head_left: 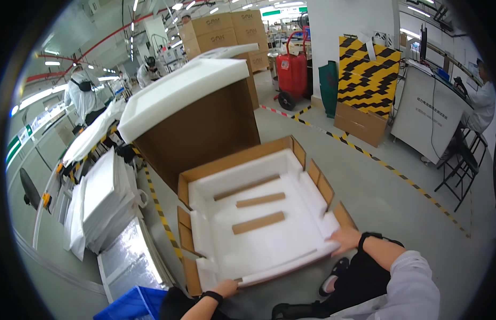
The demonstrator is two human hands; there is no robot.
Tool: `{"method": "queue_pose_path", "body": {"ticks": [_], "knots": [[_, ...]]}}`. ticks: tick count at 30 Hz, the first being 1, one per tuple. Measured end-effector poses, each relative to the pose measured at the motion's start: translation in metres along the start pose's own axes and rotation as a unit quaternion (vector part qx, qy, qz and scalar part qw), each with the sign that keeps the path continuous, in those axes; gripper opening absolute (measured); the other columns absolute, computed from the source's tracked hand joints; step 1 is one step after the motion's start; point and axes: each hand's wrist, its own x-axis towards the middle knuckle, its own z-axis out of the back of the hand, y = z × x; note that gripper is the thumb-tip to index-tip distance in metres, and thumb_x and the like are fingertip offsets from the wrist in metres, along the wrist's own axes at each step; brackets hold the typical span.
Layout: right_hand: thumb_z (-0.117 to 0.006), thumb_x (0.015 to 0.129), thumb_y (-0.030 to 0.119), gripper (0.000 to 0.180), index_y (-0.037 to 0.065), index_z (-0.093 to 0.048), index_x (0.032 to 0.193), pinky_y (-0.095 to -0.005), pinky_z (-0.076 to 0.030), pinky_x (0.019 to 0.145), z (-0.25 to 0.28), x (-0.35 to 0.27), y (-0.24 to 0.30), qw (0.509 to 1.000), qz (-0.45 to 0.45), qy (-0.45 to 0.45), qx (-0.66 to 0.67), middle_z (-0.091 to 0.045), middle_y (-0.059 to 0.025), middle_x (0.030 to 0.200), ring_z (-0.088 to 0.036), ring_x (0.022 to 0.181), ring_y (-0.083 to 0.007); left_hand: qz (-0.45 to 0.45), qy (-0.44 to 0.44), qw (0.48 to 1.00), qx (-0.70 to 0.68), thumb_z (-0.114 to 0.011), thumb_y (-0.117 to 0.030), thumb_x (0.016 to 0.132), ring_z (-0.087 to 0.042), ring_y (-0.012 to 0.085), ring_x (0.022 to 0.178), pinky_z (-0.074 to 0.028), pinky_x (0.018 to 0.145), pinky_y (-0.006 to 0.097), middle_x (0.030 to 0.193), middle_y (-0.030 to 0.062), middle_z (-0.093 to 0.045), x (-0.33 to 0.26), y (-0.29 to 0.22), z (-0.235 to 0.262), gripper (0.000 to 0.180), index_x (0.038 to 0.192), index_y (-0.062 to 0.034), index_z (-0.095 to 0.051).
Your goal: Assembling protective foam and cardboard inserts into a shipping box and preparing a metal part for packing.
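on your left, white foam sheets (101, 200) lie stacked by a blue bin (131, 305). in front of you an open cardboard box (248, 160) sits on the floor (386, 208), lined with a white foam tray (261, 234) showing three brown slots. keep both near corners level and press evenly so the foam seats flat along the box's front edge. your left hand (225, 288) pinches the near-left rim, fingers closed on it. your right hand (345, 240) clamps the near-right corner, closed over the foam. behind stands a taller box (205, 128) capped with foam.
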Motion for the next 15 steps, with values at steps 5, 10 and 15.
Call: {"method": "queue_pose_path", "body": {"ticks": [5, 10, 15], "knots": [[-0.075, 0.064, 0.051, 0.078, 0.005, -0.051, 0.122, -0.0462, -0.032, 0.102, 0.005, -0.037, -0.040, 0.893, -0.263, -0.289, -0.222, -0.055, -0.0188, 0.113, -0.050, 0.107, -0.0365, -0.083, -0.165, 0.968, -0.172, -0.059, -0.036, 0.085, -0.064, 0.0348, 0.081, -0.050, 0.074, 0.044, 0.087, 0.0150, -0.067, 0.029, -0.133, 0.067, 0.034, 0.091, -0.0024, -0.066], [-0.055, 0.085, 0.054, 0.086, -0.011, -0.025, 0.134, -0.0504, -0.043, 0.092, -0.046, -0.037, -0.066, 0.774, -0.520, -0.272, 0.236, -0.043, -0.0355, 0.125, -0.047, 0.118, -0.0451, -0.198, -0.255, 0.927, -0.190, -0.055, -0.016, 0.082, -0.057, 0.0315, 0.104, -0.045, 0.089, 0.040, 0.111, 0.0155, -0.062, 0.067, -0.088, 0.111, 0.023, 0.100, -0.0097, -0.068], [-0.061, 0.082, 0.048, 0.061, 0.002, -0.051, 0.121, -0.0473, -0.053, 0.070, -0.039, 0.023, -0.025, 0.620, -0.534, -0.149, 0.556, -0.066, -0.0193, 0.096, -0.066, 0.079, -0.0359, 0.106, -0.177, 0.949, 0.238, -0.049, -0.021, 0.086, -0.028, 0.0300, 0.135, -0.017, 0.111, 0.047, 0.137, 0.0152, -0.044, 0.025, 0.027, 0.075, 0.026, 0.102, -0.0186, -0.070]]}}
